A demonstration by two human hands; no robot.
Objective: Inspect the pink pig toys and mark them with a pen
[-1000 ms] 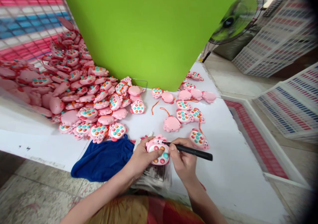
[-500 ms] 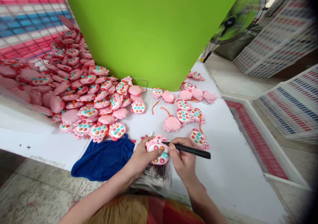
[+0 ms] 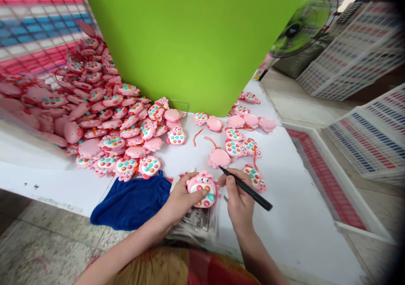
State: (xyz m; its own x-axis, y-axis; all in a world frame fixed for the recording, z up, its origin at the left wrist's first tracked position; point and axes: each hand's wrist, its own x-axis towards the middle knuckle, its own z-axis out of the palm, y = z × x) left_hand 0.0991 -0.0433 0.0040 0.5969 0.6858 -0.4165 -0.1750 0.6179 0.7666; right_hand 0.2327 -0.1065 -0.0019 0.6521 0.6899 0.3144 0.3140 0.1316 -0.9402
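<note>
My left hand (image 3: pixel 181 199) is closed round a pink pig-shaped toy (image 3: pixel 201 188) with coloured round buttons, held face up above a printed plastic bag (image 3: pixel 196 222) at the table's near edge. My right hand (image 3: pixel 238 197) grips a black pen (image 3: pixel 247 188), its tip pointing up and left, a little away from the toy's right side. Just behind the right hand lies another pink button toy (image 3: pixel 255 176).
A big heap of the same pink toys (image 3: pixel 95 108) fills the left of the white table (image 3: pixel 297 217); a smaller group (image 3: pixel 240 137) lies at the right. A blue cloth (image 3: pixel 133 202) hangs over the near edge. A green panel (image 3: pixel 190 40) rises behind. A fan (image 3: pixel 300 19) and stacked crates (image 3: pixel 357 49) stand at the right.
My right hand has drawn the pen off the toy and swung its tip up and to the right. The left hand still holds the toy in the same place.
</note>
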